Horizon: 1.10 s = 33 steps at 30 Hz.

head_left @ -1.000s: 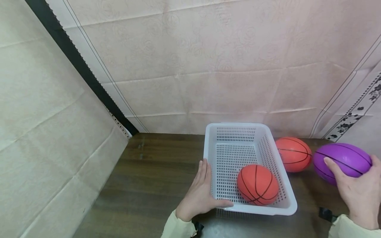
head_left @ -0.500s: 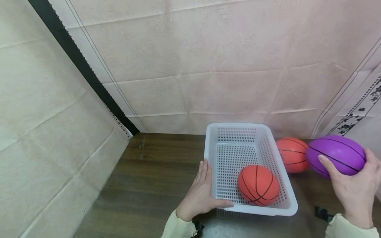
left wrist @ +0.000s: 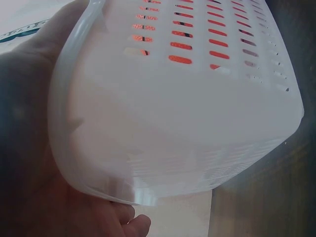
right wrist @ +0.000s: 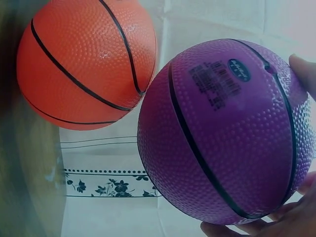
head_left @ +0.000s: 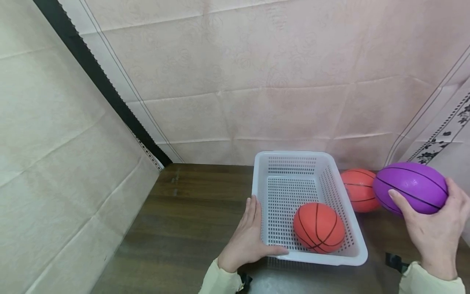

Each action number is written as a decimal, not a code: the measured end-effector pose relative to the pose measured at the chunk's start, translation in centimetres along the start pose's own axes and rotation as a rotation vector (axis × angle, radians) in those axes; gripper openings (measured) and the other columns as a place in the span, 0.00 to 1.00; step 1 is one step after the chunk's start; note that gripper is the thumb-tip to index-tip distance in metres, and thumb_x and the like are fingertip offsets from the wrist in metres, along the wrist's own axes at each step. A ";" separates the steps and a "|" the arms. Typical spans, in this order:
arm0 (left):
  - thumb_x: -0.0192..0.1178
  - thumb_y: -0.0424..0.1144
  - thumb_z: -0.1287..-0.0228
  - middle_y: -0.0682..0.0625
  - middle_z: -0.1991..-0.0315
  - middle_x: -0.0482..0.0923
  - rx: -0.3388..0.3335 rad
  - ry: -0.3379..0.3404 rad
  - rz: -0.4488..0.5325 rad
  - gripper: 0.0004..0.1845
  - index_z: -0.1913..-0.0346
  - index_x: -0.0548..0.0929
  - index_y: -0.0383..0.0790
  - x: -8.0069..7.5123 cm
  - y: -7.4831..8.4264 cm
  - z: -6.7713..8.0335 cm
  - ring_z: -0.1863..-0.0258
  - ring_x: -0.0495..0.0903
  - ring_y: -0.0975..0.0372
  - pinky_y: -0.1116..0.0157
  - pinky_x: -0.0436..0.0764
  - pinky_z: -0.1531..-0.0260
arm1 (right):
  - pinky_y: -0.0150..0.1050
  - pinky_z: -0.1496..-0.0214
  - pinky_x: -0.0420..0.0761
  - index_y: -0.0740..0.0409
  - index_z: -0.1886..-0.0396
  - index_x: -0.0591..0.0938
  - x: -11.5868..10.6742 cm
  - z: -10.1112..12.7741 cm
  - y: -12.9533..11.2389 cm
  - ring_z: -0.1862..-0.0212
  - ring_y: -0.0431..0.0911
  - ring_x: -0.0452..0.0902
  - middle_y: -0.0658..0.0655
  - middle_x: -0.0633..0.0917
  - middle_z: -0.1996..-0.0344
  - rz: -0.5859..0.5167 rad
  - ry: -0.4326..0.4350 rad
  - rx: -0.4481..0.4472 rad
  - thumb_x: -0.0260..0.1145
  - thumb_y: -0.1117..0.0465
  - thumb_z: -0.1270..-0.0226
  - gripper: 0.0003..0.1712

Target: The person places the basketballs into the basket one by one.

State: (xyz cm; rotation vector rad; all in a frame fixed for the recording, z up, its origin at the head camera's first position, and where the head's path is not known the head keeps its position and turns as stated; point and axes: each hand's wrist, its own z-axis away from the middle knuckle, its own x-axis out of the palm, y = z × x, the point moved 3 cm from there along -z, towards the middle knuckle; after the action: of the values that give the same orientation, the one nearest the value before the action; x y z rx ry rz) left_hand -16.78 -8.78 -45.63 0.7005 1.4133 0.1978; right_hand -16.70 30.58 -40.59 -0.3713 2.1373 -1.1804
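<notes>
Fingers of the right hand (head_left: 433,232) curl around a purple ball (head_left: 411,188), held above the counter (head_left: 191,212) near its right edge. Left hand (head_left: 246,241) grips the white basket (head_left: 358,255) at its near left corner; an orange ball (head_left: 318,227) lies inside.

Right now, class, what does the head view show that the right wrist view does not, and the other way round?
Head view only: the left hand holding the white basket, with an orange ball inside it.
Right wrist view only: small print and a blue label on the purple ball.
Both: the right hand holding the purple ball, beside a second orange ball.
</notes>
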 end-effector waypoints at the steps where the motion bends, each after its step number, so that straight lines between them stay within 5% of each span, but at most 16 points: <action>1: 0.54 0.84 0.72 0.51 0.26 0.21 0.000 0.000 0.000 0.75 0.26 0.35 0.41 0.0 0.0 0.0 0.28 0.24 0.60 0.52 0.50 0.33 | 0.44 0.31 0.51 0.30 0.30 0.55 0.0 0.0 0.0 0.32 0.44 0.50 0.49 0.58 0.32 0.000 0.001 0.000 0.79 0.53 0.58 0.58; 14: 0.57 0.82 0.72 0.50 0.25 0.23 0.011 0.011 0.006 0.75 0.26 0.35 0.41 -0.1 0.2 0.1 0.28 0.25 0.59 0.50 0.51 0.34 | 0.31 0.36 0.53 0.32 0.31 0.60 0.2 0.4 -0.9 0.34 0.40 0.53 0.40 0.59 0.36 -0.057 0.019 -0.034 0.80 0.57 0.61 0.57; 33: 0.55 0.83 0.72 0.51 0.26 0.22 -0.005 0.000 0.007 0.75 0.26 0.36 0.41 0.0 0.0 0.0 0.28 0.25 0.60 0.52 0.49 0.33 | 0.33 0.36 0.55 0.28 0.31 0.59 1.4 1.3 -2.8 0.35 0.41 0.55 0.39 0.58 0.35 -0.079 -0.063 -0.128 0.81 0.60 0.63 0.59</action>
State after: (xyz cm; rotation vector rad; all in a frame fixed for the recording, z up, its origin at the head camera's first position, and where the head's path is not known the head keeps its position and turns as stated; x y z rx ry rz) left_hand -16.75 -8.73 -45.63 0.7012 1.4106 0.2066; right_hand -17.00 27.44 -39.34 -0.5476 2.1664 -1.0631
